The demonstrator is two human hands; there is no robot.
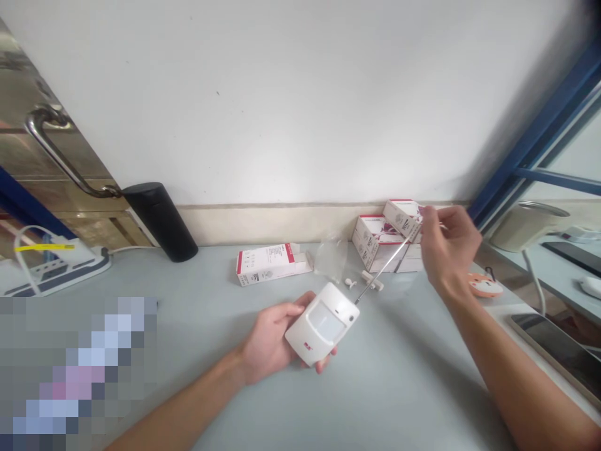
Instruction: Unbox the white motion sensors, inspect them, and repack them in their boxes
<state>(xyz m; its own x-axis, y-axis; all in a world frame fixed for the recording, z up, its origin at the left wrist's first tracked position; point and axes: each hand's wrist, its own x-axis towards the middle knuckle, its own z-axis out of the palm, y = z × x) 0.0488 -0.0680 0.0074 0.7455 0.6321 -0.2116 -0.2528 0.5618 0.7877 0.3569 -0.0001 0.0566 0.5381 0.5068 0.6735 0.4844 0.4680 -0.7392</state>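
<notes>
A white sensor device [322,324] with a curved window and a small red logo lies in my left hand [275,341], whose fingers wrap round its side and underside. From the device's upper right corner a thin metal antenna [382,269] slants up to the right. My right hand [448,241] is closed at the antenna's far end, the fingertips pinched on it. Behind the device, small white plastic parts [372,280] and a clear plastic bag [331,255] rest on the grey table [211,326].
An opened white and red box [272,263] lies at the back, with stacked boxes [380,241] right of it. A black cylinder [162,222] leans left. At right are an orange and white item [486,285] and a phone [558,351]. A power strip [61,269] sits far left.
</notes>
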